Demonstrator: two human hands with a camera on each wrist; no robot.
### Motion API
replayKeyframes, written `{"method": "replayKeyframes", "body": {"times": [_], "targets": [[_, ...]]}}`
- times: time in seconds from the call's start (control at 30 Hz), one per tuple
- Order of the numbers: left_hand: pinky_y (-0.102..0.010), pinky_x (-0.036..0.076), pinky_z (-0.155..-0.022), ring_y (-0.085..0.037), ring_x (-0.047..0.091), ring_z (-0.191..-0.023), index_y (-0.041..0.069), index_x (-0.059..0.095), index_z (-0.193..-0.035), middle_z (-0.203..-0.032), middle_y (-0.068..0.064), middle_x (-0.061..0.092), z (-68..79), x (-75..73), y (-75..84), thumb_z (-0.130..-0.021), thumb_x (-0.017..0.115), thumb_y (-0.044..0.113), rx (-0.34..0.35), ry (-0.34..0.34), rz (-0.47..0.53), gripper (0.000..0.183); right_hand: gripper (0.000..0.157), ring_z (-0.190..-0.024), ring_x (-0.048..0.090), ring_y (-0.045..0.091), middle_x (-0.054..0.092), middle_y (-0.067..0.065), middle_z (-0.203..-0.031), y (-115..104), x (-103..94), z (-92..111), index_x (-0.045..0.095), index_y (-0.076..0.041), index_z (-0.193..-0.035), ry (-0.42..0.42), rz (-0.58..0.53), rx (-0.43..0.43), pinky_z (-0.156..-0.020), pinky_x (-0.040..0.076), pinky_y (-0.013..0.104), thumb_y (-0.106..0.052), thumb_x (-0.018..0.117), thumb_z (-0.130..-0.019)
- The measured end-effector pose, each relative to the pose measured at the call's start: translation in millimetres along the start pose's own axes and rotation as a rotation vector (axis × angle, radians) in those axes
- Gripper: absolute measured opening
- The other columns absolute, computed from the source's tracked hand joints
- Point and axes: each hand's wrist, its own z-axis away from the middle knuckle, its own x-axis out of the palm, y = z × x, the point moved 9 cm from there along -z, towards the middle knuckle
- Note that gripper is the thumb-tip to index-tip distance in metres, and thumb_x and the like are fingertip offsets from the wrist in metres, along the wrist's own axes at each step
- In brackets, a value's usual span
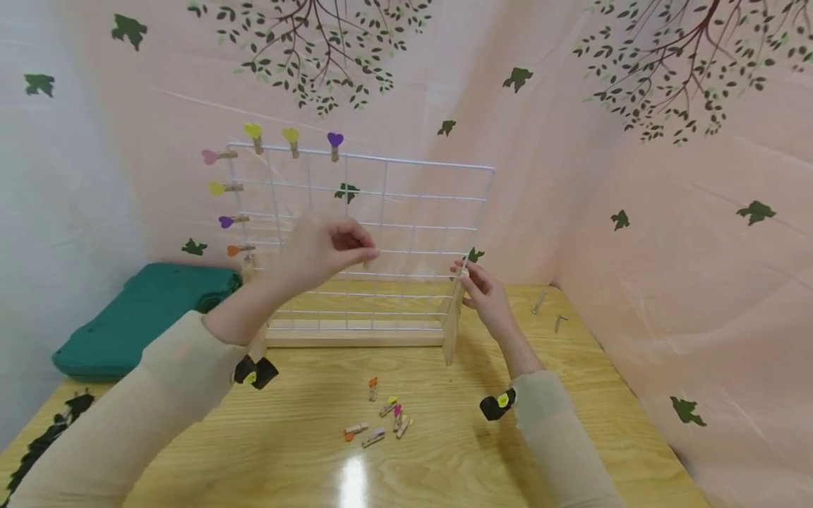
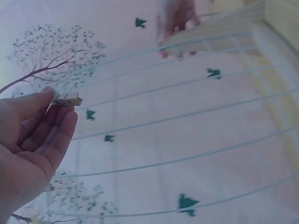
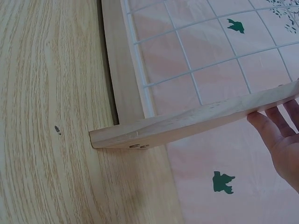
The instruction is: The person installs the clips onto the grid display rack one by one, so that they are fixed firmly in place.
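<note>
My left hand (image 1: pixel 336 247) pinches a small wooden clothespin (image 2: pixel 67 100) between thumb and fingertips, in front of the white wire grid (image 1: pixel 413 226). The grid stands upright in a wooden frame. At its right edge, my right hand (image 1: pixel 488 295) grips the wooden side post (image 3: pixel 196 116), with the thumb on the near side and fingers behind. Heart-topped clothespins are clipped along the grid's left edge, among them a pink one (image 1: pixel 219 156) and an orange one (image 1: pixel 240 250). Along the top edge sit two yellow ones and a purple one (image 1: pixel 335 144).
Several loose heart clothespins (image 1: pixel 396 420) lie on the wooden table (image 1: pixel 286 451) before the grid. A folded green cloth (image 1: pixel 146 310) is at the left, a black object (image 1: pixel 44 441) nearer. A screw (image 1: pixel 540 302) and a hex key (image 1: pixel 560 322) lie at the right.
</note>
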Motion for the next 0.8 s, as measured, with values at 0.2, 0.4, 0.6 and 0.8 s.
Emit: {"method": "replayKeyframes", "body": {"times": [0.2,0.4,0.6,0.8], "targets": [[-0.02,0.048,-0.064,-0.004,0.059,-0.068,0.011,0.065,-0.085,-0.077,0.004,0.065,-29.5,-42.8,36.6,-0.08,0.066,0.023,0.1,0.135,-0.066,0.012,0.038,-0.119,0.041,0.038,0.041,0.023,-0.132,-1,-0.4,1,0.042,-0.007,-0.131,0.002,0.009,0.003,-0.087,0.037,0.054,-0.016,0.044,-0.094],[-0.019,0.046,-0.069,-0.003,0.058,-0.073,0.009,0.066,-0.092,-0.084,0.004,0.065,-56.5,-69.7,46.6,-0.082,0.063,0.025,0.106,0.212,-0.078,0.018,0.039,-0.119,0.041,0.04,0.04,0.024,-0.132,-2,0.5,1,0.042,-0.006,-0.131,0.002,-0.001,-0.002,-0.087,0.036,0.056,-0.015,0.044,-0.094],[-0.017,0.038,-0.08,-0.002,0.054,-0.079,0.011,0.068,-0.091,-0.087,0.003,0.066,-80.8,-88.7,38.5,-0.081,0.064,0.03,0.124,0.315,-0.184,0.022,0.039,-0.119,0.04,0.039,0.043,0.021,-0.131,-1,-0.6,1,0.042,-0.005,-0.13,0.011,-0.004,0.001,-0.087,0.037,0.055,-0.016,0.045,-0.093],[-0.021,0.033,-0.079,-0.006,0.047,-0.083,0.014,0.069,-0.09,-0.09,0.004,0.067,-94.5,-91.7,24.5,-0.08,0.065,0.032,0.064,0.345,-0.2,0.02,0.037,-0.119,0.04,0.039,0.045,0.018,-0.13,-1,0.6,1,0.044,-0.007,-0.13,0.012,0.019,-0.011,-0.086,0.037,0.056,-0.016,0.045,-0.094]]}}
